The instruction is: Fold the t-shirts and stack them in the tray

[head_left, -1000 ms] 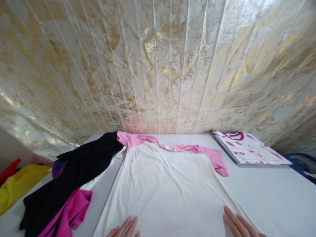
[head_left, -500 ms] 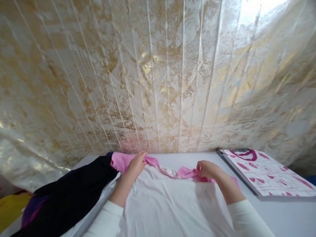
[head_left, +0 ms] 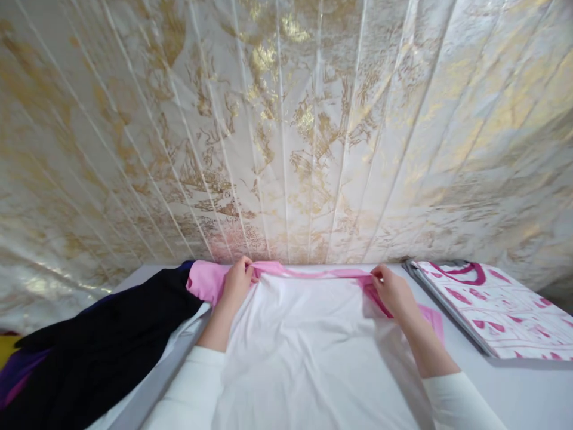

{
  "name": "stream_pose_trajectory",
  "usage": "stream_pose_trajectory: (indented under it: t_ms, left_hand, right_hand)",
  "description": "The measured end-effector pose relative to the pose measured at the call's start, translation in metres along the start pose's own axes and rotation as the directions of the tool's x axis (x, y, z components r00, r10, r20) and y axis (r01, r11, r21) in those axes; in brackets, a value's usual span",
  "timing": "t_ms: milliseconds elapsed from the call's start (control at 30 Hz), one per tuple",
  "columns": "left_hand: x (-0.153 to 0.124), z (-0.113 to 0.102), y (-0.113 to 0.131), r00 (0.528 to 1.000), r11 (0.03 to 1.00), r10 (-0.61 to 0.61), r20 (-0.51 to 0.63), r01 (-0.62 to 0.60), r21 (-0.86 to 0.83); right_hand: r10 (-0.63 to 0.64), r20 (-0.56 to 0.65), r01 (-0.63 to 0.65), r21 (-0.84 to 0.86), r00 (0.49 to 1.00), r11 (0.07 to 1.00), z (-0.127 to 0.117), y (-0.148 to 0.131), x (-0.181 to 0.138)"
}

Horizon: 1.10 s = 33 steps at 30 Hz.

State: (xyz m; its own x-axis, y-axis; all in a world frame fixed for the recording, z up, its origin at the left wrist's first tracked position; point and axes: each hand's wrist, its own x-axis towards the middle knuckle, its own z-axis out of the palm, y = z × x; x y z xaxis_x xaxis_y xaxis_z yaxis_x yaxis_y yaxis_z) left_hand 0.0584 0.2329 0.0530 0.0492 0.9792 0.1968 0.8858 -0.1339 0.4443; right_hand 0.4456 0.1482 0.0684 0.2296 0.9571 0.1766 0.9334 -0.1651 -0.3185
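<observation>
A white T-shirt (head_left: 313, 334) with pink sleeves and a pink collar lies spread flat on the white table (head_left: 514, 388). My left hand (head_left: 236, 282) is closed on the shirt's left shoulder, beside the pink sleeve (head_left: 203, 280). At the right shoulder my right hand (head_left: 393, 291) pinches the cloth near the pink collar band (head_left: 313, 273), which is stretched straight between the two hands. Both forearms wear white sleeves.
A black garment (head_left: 102, 334) lies to the left over purple and yellow cloth. A folded white garment with dark pink print (head_left: 487, 307) rests on a flat board at the right. A shiny gold-and-white curtain (head_left: 286, 131) hangs behind the table's far edge.
My hands went from the shirt's near hem to its shoulders and gripped them. Since then they have drawn apart, and the collar band has gone from slack to taut.
</observation>
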Motion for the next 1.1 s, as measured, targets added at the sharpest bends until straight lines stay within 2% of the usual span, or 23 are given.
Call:
stream_pose_trajectory:
  t_ms: [100,200,300,433,567,700,800,933,1100]
  left_hand:
    - [0.001,0.001,0.001,0.998,0.999,0.048,-0.044,-0.048,-0.013]
    - [0.0,0.004,0.003,0.994,0.994,0.106,-0.023,-0.106,0.013]
    - [-0.002,0.007,0.001,0.993,0.99,0.114,0.003,-0.114,0.083]
    - [-0.004,0.006,0.001,0.996,0.982,0.081,0.022,-0.084,0.17]
    - [-0.004,-0.001,0.006,0.997,0.973,0.07,0.018,-0.072,0.218]
    - [-0.002,-0.01,0.002,0.999,0.976,0.033,0.002,-0.032,0.214]
    - [0.001,-0.015,-0.009,0.999,0.98,-0.046,0.004,0.044,0.195]
    - [0.005,-0.017,-0.018,0.991,0.979,-0.128,0.025,0.122,0.166]
    - [0.007,-0.021,-0.022,0.979,0.996,-0.069,0.193,0.057,0.068]
  right_hand:
    - [-0.062,-0.051,0.066,0.08,0.997,0.995,0.014,0.004,0.001]
    - [-0.17,-0.059,0.176,0.124,0.984,0.976,0.033,0.006,0.002]
    - [-0.27,-0.06,0.276,0.116,0.961,0.954,0.046,0.011,0.006]
    - [-0.378,-0.13,0.383,0.017,0.917,0.924,0.042,0.014,0.009]
    - [-0.436,-0.186,0.427,-0.088,0.88,0.9,0.031,0.002,0.004]
    - [-0.375,-0.16,0.366,-0.084,0.913,0.927,0.036,-0.006,-0.002]
    - [-0.291,-0.149,0.288,-0.039,0.945,0.957,0.045,0.001,-0.002]
    - [-0.248,-0.158,0.254,0.017,0.956,0.967,0.052,0.013,0.002]
    - [-0.178,-0.193,0.204,0.124,0.965,0.971,0.053,0.023,0.01]
